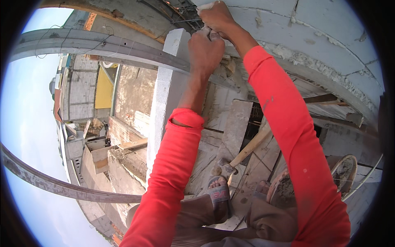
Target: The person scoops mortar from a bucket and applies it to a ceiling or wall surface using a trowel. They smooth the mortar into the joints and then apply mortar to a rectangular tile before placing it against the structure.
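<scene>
Both my hands are closed and close together at the top of the view. My left hand [205,51] is a fist beside the top of a long white block [162,86], near a grey metal beam [119,47]. Just above it, my right hand [217,17] is curled at the edge of the pale block wall [321,24]. Something whitish shows at its fingers, and a small pale bit shows between the hands. What either hand grips is too small and covered to name.
Below, a hammer [225,165] with a wooden handle rests by my sandaled foot [220,195] on boards [234,127]. Two buckets of grey mortar, one nearer [283,191] and one farther right [345,173], stand at the right. A second metal beam [74,187] crosses the left, over a drop to lower buildings.
</scene>
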Available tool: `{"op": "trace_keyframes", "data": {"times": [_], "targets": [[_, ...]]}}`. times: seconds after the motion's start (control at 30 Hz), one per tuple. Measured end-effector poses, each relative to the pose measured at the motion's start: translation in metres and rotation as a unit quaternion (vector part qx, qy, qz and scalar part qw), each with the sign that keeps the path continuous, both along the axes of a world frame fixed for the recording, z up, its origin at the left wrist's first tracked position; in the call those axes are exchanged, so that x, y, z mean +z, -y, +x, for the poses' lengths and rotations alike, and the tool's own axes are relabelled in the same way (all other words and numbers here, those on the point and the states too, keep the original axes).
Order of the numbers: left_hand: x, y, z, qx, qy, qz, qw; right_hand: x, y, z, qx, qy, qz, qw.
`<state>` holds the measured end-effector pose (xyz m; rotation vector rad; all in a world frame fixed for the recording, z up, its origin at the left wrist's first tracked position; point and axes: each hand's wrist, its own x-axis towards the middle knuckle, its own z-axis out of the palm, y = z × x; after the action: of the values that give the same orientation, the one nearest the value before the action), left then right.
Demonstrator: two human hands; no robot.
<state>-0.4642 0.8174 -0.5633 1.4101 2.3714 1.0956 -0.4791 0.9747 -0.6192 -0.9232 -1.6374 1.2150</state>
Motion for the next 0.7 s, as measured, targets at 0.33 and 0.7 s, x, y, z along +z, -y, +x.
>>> {"op": "trace_keyframes", "data": {"times": [0.33, 0.7], "targets": [[0.010, -0.072, -0.117, 0.031, -0.138, 0.000, 0.990, 0.010, 0.038, 0.055, 0.005, 0.025, -0.066, 0.998], [-0.003, -0.080, -0.107, 0.085, -0.162, -0.068, 0.981, 0.008, 0.040, 0.082, -0.062, 0.112, 0.176, 0.976]]}}
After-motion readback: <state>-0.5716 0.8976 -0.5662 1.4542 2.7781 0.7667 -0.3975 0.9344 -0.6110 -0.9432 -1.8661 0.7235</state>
